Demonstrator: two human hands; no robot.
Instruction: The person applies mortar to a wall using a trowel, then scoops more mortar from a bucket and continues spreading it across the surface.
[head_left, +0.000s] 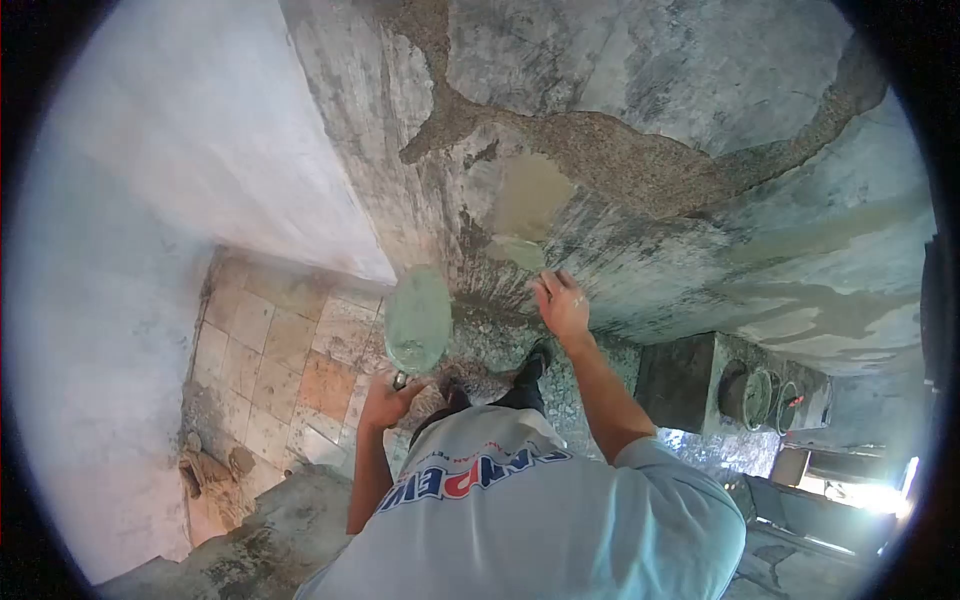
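Note:
My left hand (pixel 388 402) is closed around the short handle of an oval pan (pixel 418 320) covered in pale grey-green plaster. It is held in front of my body, near the corner of the wall. My right hand (pixel 564 306) is up against the rough wall, its fingers curled and pressed together; I cannot tell what they hold. Right at its fingertips is a small pale green patch (pixel 516 252). Above that, a smooth tan patch of plaster (pixel 533 193) is spread on the wall (pixel 600 250).
Bare rough mortar (pixel 620 160) runs across the wall above. A smooth white wall (pixel 220 120) stands to the left over a dirty tiled floor (pixel 265 350). At right are a dark block (pixel 680 383) and round buckets (pixel 748 395). Crumpled brown gloves or rags (pixel 205 468) lie lower left.

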